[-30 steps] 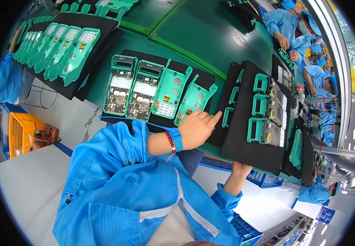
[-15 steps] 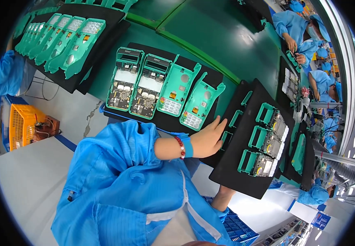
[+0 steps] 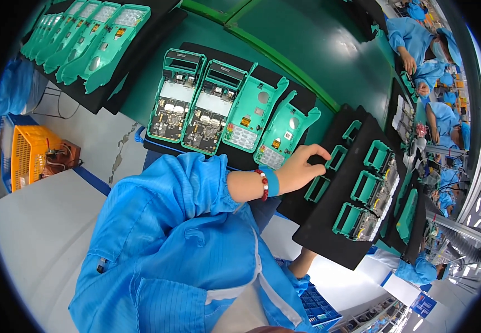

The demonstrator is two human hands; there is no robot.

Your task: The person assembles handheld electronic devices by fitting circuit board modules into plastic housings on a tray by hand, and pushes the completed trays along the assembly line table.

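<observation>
My left hand (image 3: 300, 171), fingers loosely parted, at the middle green frame (image 3: 341, 159)

Two green housings (image 3: 207, 105) carry circuit boards (image 3: 203, 130); two shells (image 3: 256, 111) show none, so I judge that half undone. The frame, a hollow rectangle, lies on black foam (image 3: 293, 208) just beside my fingertips, contact unclear; my right hand (image 3: 308, 256), mostly hidden under a black board (image 3: 329, 252), I can't tell

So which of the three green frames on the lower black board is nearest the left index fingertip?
The middle green frame: the left hand has its index fingertip at its edge; the upper frame and lower frame lie farther off.
</observation>
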